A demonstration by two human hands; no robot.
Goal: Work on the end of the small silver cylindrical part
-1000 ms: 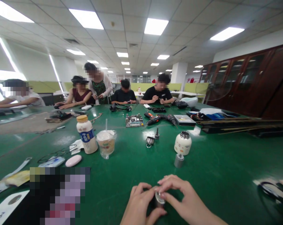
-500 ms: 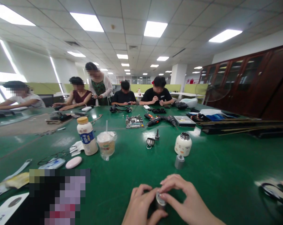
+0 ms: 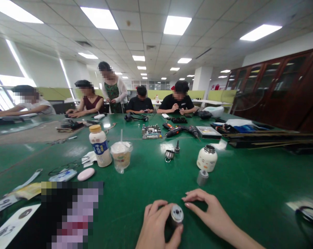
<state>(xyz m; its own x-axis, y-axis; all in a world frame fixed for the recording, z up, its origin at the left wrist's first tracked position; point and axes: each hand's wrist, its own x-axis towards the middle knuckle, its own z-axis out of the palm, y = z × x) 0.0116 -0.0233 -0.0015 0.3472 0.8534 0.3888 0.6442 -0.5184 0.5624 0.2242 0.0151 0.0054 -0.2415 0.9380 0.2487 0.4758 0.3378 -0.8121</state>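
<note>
My left hand (image 3: 158,224) is wrapped round a small grey metal motor (image 3: 177,215), which stands upright with its round, holed end face up. To the right of it, my right hand (image 3: 207,209) hovers apart from the motor, thumb and fingers parted with nothing visible between them. Beyond the right hand stands a second small metal cylinder (image 3: 202,178), in front of a cream bottle with printed faces (image 3: 207,159) and an uncovered metal mouth. A small metal cup-like part with a ring (image 3: 169,155) lies further back beside a dark stepped metal part (image 3: 177,147).
Left of centre stand a milk tea bottle (image 3: 100,147) and a plastic cup with straw (image 3: 121,155). A pink oval case (image 3: 86,174) lies nearer. A circuit board (image 3: 151,131) and power drills (image 3: 173,131) lie further back. Several people sit or stand across the green table (image 3: 135,193).
My right hand has come off the motor's top and moved right, its fingers parting. My left hand keeps hold of the motor, whose end face now shows. The view has shifted slightly.
</note>
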